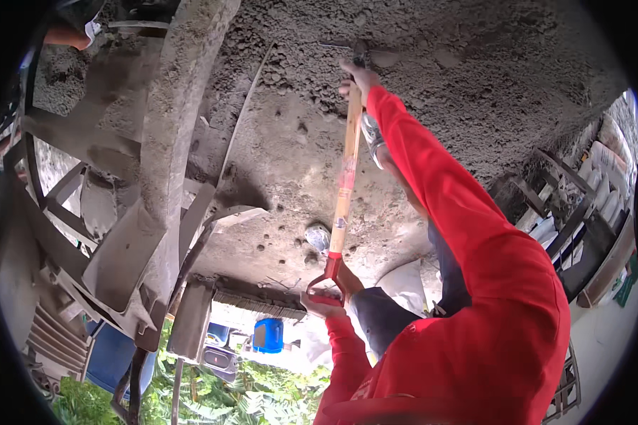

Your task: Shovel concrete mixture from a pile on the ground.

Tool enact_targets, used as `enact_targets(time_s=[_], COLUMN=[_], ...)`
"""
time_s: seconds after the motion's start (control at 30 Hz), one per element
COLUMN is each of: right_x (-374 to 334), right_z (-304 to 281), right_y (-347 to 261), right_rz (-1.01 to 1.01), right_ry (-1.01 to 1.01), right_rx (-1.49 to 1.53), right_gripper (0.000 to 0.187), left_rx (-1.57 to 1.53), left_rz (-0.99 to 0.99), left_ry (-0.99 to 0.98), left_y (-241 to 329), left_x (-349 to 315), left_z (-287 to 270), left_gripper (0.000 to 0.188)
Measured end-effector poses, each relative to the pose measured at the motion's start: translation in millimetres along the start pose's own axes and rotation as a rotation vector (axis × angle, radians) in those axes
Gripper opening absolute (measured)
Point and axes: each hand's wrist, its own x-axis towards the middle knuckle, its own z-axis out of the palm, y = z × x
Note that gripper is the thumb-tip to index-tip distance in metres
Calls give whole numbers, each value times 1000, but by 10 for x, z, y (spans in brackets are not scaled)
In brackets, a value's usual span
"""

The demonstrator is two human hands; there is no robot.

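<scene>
left grip (321, 305) clasps the red d-shaped handle (332, 265) of a pale wooden-shafted shovel (343, 195); farther forward, right grip (362, 78) clasps its shaft (351, 131).

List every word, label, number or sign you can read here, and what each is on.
None can be read.
Shaft: a red marking and a small dark label nearer the red D-shaped end; both too small and blurred.
Sack at the far right: possible faint print, too blurred to tell.
</scene>
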Motion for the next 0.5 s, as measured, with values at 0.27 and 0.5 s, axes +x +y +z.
enact_targets(time_s=[0.27,0.5], right_x=[373,-1049], right_z=[-256,-375], right_y=[18,225], right_rz=[-54,105], right_ry=[-82,-110], right_rx=[144,94], right_gripper=[8,18], left_rx=[113,313], left_rz=[386,330], left_ry=[373,418], left_y=[273,874], left_x=[-325,-1151], left_z=[188,-573], left_gripper=[53,58])
